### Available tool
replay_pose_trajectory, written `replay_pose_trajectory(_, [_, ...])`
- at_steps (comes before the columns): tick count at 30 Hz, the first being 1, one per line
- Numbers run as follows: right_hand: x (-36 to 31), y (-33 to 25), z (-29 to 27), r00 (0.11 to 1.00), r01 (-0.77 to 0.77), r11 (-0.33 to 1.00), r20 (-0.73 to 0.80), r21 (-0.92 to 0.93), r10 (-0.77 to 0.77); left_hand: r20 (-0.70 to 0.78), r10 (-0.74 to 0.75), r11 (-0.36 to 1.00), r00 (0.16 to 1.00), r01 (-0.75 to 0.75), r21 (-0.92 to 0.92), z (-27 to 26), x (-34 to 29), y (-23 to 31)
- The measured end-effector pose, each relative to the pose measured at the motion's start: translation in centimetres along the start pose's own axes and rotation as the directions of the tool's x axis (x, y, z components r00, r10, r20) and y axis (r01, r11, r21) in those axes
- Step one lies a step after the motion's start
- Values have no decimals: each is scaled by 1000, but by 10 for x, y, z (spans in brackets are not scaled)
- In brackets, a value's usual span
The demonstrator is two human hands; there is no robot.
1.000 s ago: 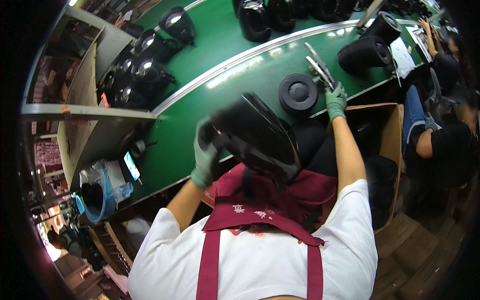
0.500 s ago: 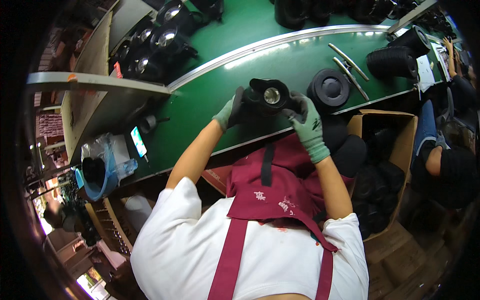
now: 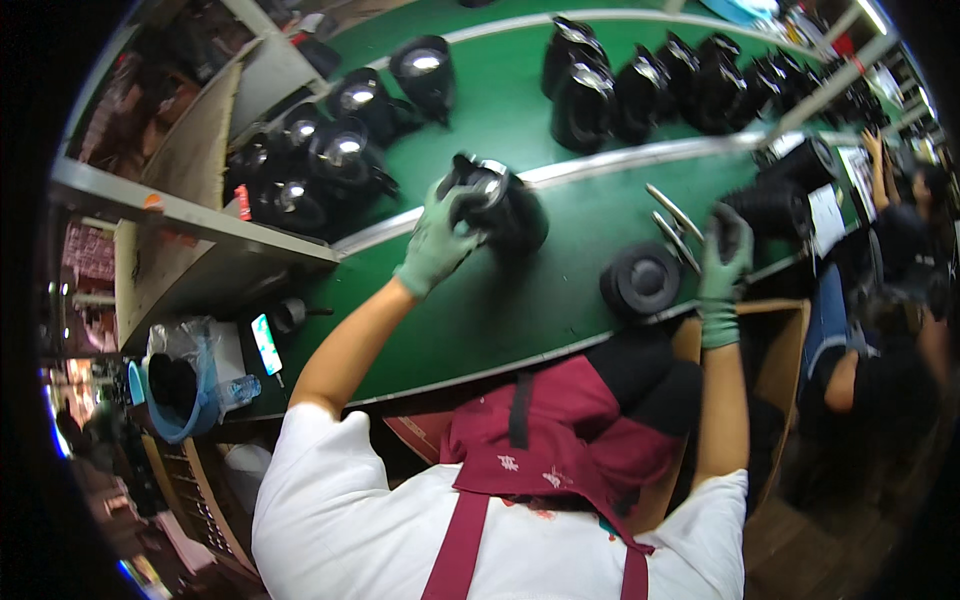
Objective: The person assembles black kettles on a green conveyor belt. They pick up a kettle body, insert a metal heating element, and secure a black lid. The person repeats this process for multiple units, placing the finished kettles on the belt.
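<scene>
My left hand [image 3: 443, 240], in a green glove with dark fingertips, grips the top of a black jug-like container [image 3: 520, 220] with a shiny lip. The container is tilted above the green workbench [image 3: 400, 340]. My right hand [image 3: 727, 250], gloved the same way, is off to the right with its fingers stretched up and nothing visible in them. It is beside two metal rods [image 3: 676, 212] and a stack of black ribbed discs [image 3: 768, 210]. A round black lid-like disc [image 3: 641, 279] lies on the bench to its left.
Black jug-like containers stand at the back left [image 3: 345, 150] and far right [image 3: 640, 90]. A metal-edged board [image 3: 200, 220] juts in at left. Near it are a lit phone [image 3: 266, 345] and blue basin [image 3: 190, 410]. A cardboard box [image 3: 790, 330] sits below right; another person [image 3: 840, 385] is beyond.
My right hand has let go of the black container and moved right toward the discs. My left hand now holds the container alone, farther up and left. The view has shifted, showing more of the far bench.
</scene>
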State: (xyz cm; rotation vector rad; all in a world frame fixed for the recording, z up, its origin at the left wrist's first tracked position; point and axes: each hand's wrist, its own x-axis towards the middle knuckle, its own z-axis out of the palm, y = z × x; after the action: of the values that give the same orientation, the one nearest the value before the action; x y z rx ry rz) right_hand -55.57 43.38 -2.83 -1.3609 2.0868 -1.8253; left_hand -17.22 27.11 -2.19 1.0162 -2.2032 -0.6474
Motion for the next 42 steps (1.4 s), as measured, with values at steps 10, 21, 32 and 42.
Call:
replay_pose_trajectory(10, [39, 224, -10, 797, -143, 835, 439, -531, 415, 26, 41, 995, 999, -43, 91, 47, 233, -135])
replay_pose_trajectory(21, [33, 247, 11, 860, -505, 831, -211, -231, 464, -160, -88, 954, 983, 129, 269, 18, 252, -202])
replay_pose_trajectory(32, [-11, -79, -33, 822, 406, 873, 525, -272, -219, 68, 137, 990, 988, -139, 37, -92, 52, 0])
replay_pose_trajectory(42, [-139, -189, -54, 507, 321, 885, 729, 336, -460, 554, 150, 627, 819, 354, -694, -88, -66, 127])
